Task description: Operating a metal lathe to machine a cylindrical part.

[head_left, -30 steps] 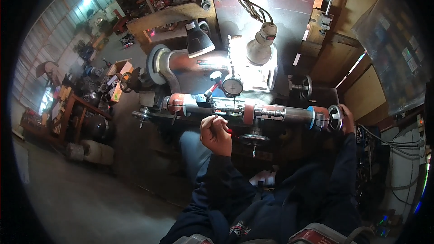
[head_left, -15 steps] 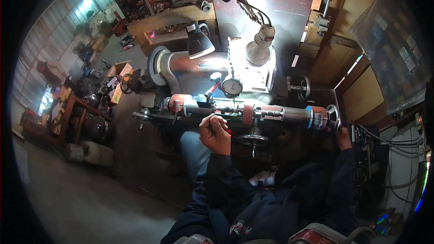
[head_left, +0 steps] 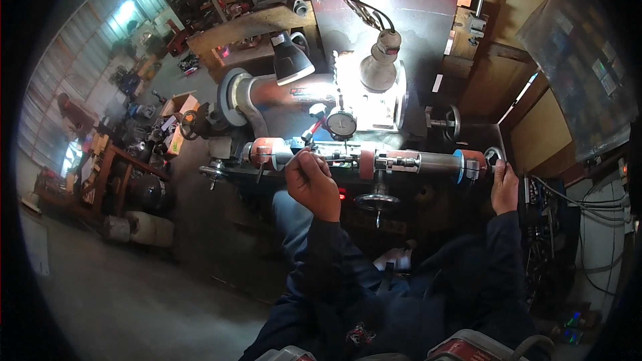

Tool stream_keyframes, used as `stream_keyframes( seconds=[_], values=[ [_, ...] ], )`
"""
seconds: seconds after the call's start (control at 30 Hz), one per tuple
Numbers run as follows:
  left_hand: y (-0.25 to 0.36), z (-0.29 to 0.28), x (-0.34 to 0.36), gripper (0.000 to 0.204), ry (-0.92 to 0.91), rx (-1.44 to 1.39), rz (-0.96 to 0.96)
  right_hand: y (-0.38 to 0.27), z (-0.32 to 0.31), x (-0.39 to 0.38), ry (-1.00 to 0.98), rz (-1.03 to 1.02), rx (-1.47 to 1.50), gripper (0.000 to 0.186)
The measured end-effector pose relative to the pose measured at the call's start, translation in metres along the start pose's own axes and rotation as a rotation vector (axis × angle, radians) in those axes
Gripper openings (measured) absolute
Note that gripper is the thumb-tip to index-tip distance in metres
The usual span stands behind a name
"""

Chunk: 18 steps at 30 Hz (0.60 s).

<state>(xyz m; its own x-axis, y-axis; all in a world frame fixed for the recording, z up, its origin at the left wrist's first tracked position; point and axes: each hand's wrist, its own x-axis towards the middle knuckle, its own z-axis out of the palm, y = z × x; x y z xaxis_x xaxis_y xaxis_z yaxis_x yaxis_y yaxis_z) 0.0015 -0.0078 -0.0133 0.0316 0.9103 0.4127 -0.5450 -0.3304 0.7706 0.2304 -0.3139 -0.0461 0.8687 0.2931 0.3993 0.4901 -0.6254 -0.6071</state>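
My left hand [head_left: 313,186] is closed with its fingertips pinched, just in front of the machine's horizontal spindle; what lies between them is too small to make out. My right hand [head_left: 504,188] grips the rim of the metal handwheel [head_left: 493,154] at the spindle's right end. Between the red-brown left collar [head_left: 265,151] and the blue-edged right collar [head_left: 473,164], a slim stepped shaft [head_left: 401,161] passes a red-brown block [head_left: 367,162]. A round dial gauge [head_left: 341,124] stands over the shaft, its stem pointing down, beside a red-handled holder [head_left: 311,132].
Behind the spindle a grinding machine body [head_left: 284,97] carries a large wheel [head_left: 234,97]. Two lamps, one black [head_left: 291,60] and one pale [head_left: 381,63], hang above. Another handwheel [head_left: 376,202] sticks out in front. Cables [head_left: 588,207] run at right; cluttered benches [head_left: 114,174] stand at left.
My left hand has moved slightly up and left, nearer the spindle. My right hand has risen from the handwheel's lower edge and come further into view on its rim.
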Motion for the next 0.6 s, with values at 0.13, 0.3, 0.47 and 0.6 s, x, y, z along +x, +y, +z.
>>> stream_keyframes(
  seconds=[0.13, 0.3, 0.47, 0.6],
  values=[
    [-0.001, 0.010, 0.005, 0.016, 0.020, -0.039, -0.017, 0.001, 0.011, -0.031, 0.048, 0.043, 0.186, 0.043],
    [-0.013, 0.011, 0.005, 0.017, -0.005, 0.004, -0.002, 0.029, 0.038, -0.045, 0.148, 0.004, 0.412, 0.037],
    [-0.016, 0.015, 0.004, 0.018, 0.001, 0.059, 0.028, 0.039, 0.046, -0.048, 0.168, -0.011, 0.437, 0.038],
    [-0.017, 0.011, 0.005, 0.018, -0.018, 0.050, 0.049, 0.033, 0.045, -0.048, 0.150, -0.012, 0.490, 0.038]
  ],
)
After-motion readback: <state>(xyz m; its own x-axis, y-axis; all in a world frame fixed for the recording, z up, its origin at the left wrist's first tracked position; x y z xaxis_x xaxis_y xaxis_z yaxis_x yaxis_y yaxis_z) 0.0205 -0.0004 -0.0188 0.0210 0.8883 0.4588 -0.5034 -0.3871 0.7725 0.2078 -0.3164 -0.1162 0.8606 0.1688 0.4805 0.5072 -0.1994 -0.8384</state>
